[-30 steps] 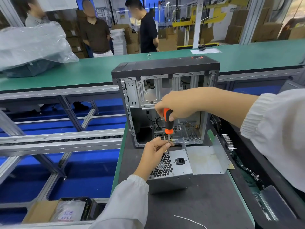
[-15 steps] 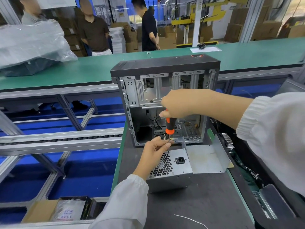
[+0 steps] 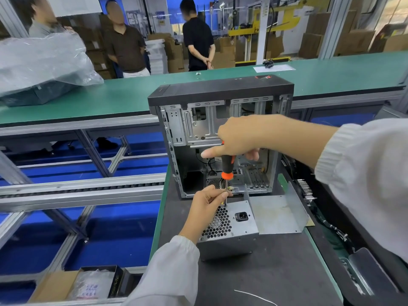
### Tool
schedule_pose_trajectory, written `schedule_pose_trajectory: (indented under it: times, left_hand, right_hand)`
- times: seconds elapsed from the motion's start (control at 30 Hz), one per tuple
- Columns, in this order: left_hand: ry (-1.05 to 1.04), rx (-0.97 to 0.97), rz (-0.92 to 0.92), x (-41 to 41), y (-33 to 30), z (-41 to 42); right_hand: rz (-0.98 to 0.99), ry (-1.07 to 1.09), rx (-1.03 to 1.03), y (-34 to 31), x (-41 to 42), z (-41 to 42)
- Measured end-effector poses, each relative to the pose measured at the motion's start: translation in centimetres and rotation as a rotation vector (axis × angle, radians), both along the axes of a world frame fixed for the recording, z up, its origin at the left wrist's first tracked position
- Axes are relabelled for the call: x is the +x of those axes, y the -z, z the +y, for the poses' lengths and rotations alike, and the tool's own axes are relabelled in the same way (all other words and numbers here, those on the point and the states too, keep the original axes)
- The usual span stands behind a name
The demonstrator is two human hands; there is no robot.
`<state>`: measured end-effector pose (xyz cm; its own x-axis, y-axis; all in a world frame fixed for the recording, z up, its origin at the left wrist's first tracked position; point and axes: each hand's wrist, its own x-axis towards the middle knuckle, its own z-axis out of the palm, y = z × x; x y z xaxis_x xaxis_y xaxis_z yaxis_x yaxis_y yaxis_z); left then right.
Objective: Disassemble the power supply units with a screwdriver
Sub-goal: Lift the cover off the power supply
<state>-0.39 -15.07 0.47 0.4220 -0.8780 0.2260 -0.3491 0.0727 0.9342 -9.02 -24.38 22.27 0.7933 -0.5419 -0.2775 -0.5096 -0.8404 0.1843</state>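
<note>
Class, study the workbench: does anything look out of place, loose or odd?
A loose white strand, maybe a wire or cable tie, lies on the dark mat near the front edge, apart from the power supply unit. Nothing else stands out.

Both arms w/ loose white sleeves (image 3: 364, 168), ribbed elastic cuffs; bare hands.

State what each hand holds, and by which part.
The right hand grips the screwdriver by its handle; the left hand pinches its metal shaft just above the power supply unit.
</note>
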Motion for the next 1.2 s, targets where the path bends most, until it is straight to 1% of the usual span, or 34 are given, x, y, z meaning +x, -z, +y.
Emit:
schedule_pose_trajectory:
  times: [0.07, 0.1, 0.17, 0.23, 0.3, 0.4, 0.47, 0.53, 0.57, 0.63, 0.7, 0.77, 0.87, 0.93, 1.0, 1.1, 1.17, 1.2]
  left_hand:
    - [0.001, 0.005, -0.009, 0.0, 0.0, 0.0]
    - [0.002, 0.007, -0.011, 0.1, 0.1, 0.0]
    - [0.006, 0.007, -0.017, 0.1, 0.0, 0.0]
    - [0.017, 0.007, -0.019, 0.0, 0.0, 0.0]
    - [0.025, 0.006, -0.009, 0.0, 0.0, -0.1]
    - [0.027, 0.015, -0.006, 0.1, 0.0, -0.1]
    - [0.022, 0.023, 0.000, 0.1, -0.1, -0.1]
    - [0.017, 0.026, 0.008, 0.2, 0.0, -0.1]
    - [0.016, 0.030, 0.007, 0.2, 0.0, -0.1]
    - [0.015, 0.034, 0.000, 0.2, 0.1, -0.1]
    - [0.015, 0.026, -0.006, 0.2, 0.1, -0.1]
    - [0.026, 0.025, -0.003, 0.2, 0.1, -0.1]
    - [0.046, 0.019, 0.012, 0.3, 0.2, -0.2]
    - [0.056, 0.020, 0.019, 0.3, 0.2, -0.2]
    - [0.068, 0.027, 0.021, 0.4, 0.2, -0.2]
    - [0.056, 0.040, 0.018, 0.5, 0.3, -0.2]
    - [0.046, 0.038, 0.011, 0.5, 0.3, -0.2]
    - [0.042, 0.035, 0.006, 0.5, 0.3, -0.2]
  right_hand:
    - [-0.043, -0.063, -0.205, 1.2, 0.4, 0.2]
    - [-0.082, -0.098, -0.243, 1.6, 0.5, 0.1]
    - [-0.068, -0.144, -0.181, 1.5, 0.2, -0.2]
    - [0.005, -0.188, -0.044, 0.7, 0.0, -0.5]
    - [0.032, -0.219, 0.069, 0.4, -0.1, -0.5]
    - [0.019, -0.248, 0.126, -0.1, -0.1, -0.6]
    - [-0.002, -0.186, 0.182, -0.7, -0.1, -0.6]
    - [-0.033, -0.046, 0.243, -1.0, -0.1, -0.7]
    - [-0.033, 0.020, 0.224, -0.9, -0.1, -0.6]
    - [0.004, 0.067, 0.076, -0.2, 0.3, -0.3]
    - [0.016, 0.016, -0.077, 0.7, 0.8, -0.3]
    - [0.022, -0.041, -0.099, 0.9, 1.0, -0.4]
    - [0.094, -0.121, 0.036, 0.2, 0.7, -0.8]
    - [0.078, -0.176, 0.147, -0.3, 0.5, -0.9]
    - [0.067, -0.222, 0.201, -0.5, 0.4, -0.8]
    - [0.062, -0.174, 0.258, -0.6, 0.4, -0.6]
    - [0.026, -0.059, 0.314, -0.5, 0.3, -0.5]
    - [0.001, -0.001, 0.294, -0.5, 0.4, -0.4]
